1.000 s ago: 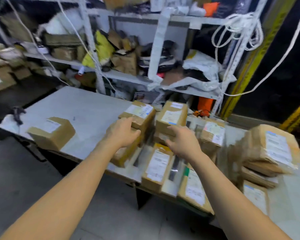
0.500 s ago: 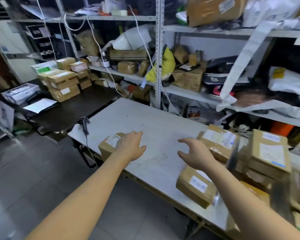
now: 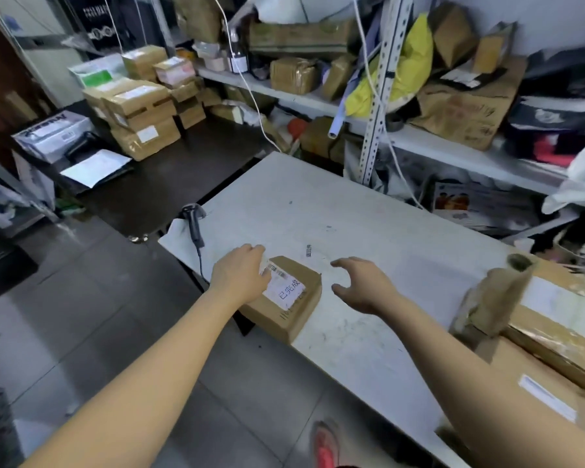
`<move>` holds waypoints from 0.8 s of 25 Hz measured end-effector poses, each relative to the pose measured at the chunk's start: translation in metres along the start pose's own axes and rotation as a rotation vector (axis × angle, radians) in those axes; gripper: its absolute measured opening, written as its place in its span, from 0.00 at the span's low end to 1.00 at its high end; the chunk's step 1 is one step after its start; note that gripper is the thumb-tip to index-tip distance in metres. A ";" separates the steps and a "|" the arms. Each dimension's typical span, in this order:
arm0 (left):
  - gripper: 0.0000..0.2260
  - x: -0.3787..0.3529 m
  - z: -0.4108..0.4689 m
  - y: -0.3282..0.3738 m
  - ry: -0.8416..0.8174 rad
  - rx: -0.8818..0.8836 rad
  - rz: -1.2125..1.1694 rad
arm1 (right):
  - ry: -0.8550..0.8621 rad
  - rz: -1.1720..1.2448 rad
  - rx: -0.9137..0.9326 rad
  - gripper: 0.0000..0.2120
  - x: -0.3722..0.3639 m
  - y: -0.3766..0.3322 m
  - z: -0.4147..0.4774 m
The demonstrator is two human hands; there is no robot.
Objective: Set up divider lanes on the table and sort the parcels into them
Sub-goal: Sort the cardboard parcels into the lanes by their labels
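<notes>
A small brown parcel (image 3: 293,304) with a white label lies at the near left edge of the white table (image 3: 368,228). My left hand (image 3: 242,273) rests on the parcel's left top, fingers laid over the label. Just right of the parcel my right hand (image 3: 362,285) hovers above the table, fingers spread and holding nothing. More brown parcels (image 3: 554,332) are piled at the right edge of the view.
A black barcode scanner (image 3: 194,224) sits at the table's left corner with its cable hanging down. Metal shelves (image 3: 379,96) crammed with boxes and bags stand behind the table. A dark side table (image 3: 169,184) to the left carries stacked boxes (image 3: 142,116).
Both hands have left the pile of parcels on the right and moved left with my view. My left hand now lies on the lone small parcel; the right hand has come close beside it.
</notes>
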State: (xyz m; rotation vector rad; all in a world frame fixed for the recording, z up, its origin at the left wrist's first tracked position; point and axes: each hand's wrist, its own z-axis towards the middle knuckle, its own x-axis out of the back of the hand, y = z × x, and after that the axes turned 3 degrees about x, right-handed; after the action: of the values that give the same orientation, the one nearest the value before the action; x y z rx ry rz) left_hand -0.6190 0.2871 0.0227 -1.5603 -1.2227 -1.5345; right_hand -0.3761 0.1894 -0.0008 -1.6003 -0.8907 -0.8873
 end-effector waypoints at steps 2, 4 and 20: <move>0.21 -0.018 0.015 -0.023 -0.056 0.027 -0.027 | -0.016 0.044 -0.019 0.25 -0.016 -0.007 0.025; 0.22 -0.035 0.026 -0.043 -0.117 0.007 -0.045 | -0.033 0.085 -0.052 0.24 -0.029 -0.016 0.041; 0.24 -0.095 0.096 -0.098 -0.496 -0.195 -0.726 | 0.176 0.313 -0.612 0.22 -0.095 -0.068 0.054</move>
State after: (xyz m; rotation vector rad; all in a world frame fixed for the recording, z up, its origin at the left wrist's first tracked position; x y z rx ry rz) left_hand -0.6599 0.3937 -0.0988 -1.7959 -2.1495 -1.7839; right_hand -0.4733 0.2439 -0.0653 -2.0671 -0.2304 -1.1145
